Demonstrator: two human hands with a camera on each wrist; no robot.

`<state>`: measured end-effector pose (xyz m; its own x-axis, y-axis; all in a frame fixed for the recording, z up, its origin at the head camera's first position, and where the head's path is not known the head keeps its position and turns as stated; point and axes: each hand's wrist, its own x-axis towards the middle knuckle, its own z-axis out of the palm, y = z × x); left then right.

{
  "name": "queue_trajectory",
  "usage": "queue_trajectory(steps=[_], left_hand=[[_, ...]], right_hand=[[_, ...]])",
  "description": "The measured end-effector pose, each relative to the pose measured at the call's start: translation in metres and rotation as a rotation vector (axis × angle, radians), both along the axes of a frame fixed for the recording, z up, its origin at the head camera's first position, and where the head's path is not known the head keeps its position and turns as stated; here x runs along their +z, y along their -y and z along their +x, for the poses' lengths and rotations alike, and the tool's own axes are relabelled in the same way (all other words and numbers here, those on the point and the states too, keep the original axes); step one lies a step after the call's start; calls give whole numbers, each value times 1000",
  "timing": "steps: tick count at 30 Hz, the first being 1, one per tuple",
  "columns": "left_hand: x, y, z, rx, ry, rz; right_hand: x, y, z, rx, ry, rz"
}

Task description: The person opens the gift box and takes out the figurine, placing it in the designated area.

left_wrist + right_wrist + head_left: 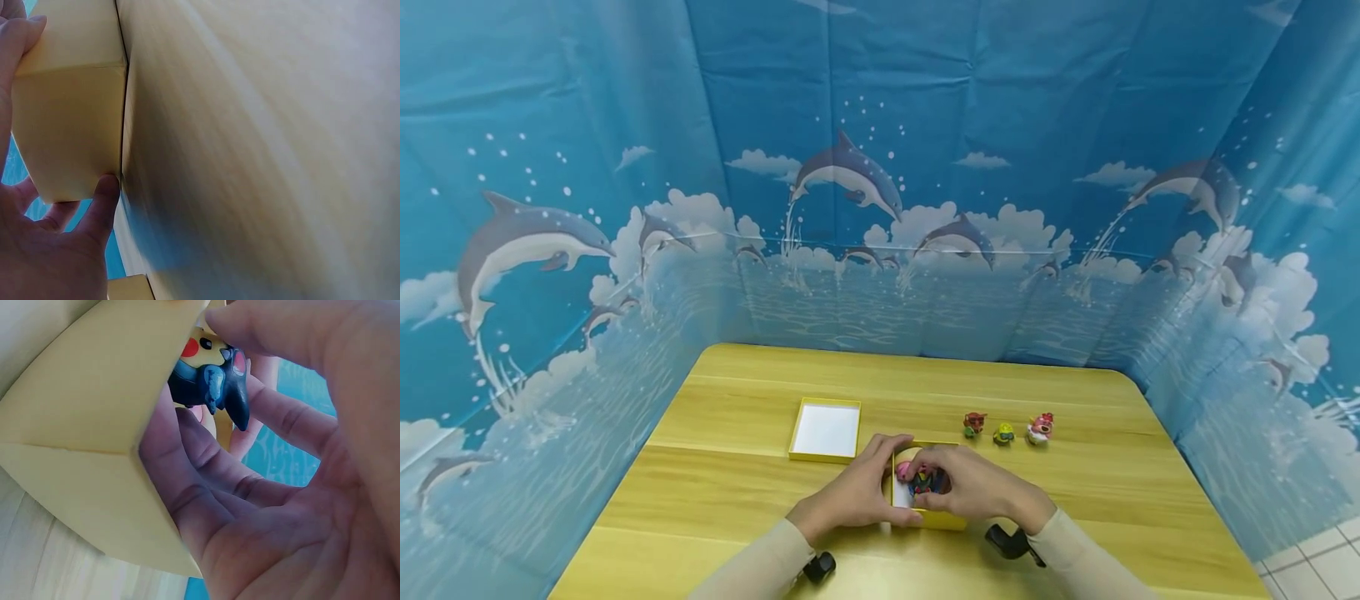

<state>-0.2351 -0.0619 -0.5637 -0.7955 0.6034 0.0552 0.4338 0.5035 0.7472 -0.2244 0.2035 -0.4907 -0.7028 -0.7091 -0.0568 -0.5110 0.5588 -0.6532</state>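
An open yellow box [943, 521] stands on the table near its front. My left hand [856, 493] grips the box's left side, thumb at the near wall and fingers along the side; the left wrist view shows fingertips against the outer wall. My right hand [976, 485] reaches in over the rim, with curled fingers and thumb around a small figurine [215, 378] that has a yellow face, a red cheek and a dark blue outfit. Beside it in the box is a pink and pale yellow figure [903, 470], partly hidden by the right hand.
A shallow yellow lid [826, 429] with a white inside lies behind and left of the box. Behind and to its right stand a red-brown figurine [973, 424], a yellow-green one [1003, 433] and a pink-white one [1041, 429]. A dolphin-print curtain [880, 308] surrounds the table.
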Motion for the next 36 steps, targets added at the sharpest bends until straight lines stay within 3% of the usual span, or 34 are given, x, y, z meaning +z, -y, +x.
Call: queue_trajectory(steps=[15,36], left_hand=[[3,-2,0,-2,18,1],[-2,-1,-2,8,-13,-8]], right_hand=[[2,-5,2,-61,42,-68],[3,-10,6,-117,-29,-84]])
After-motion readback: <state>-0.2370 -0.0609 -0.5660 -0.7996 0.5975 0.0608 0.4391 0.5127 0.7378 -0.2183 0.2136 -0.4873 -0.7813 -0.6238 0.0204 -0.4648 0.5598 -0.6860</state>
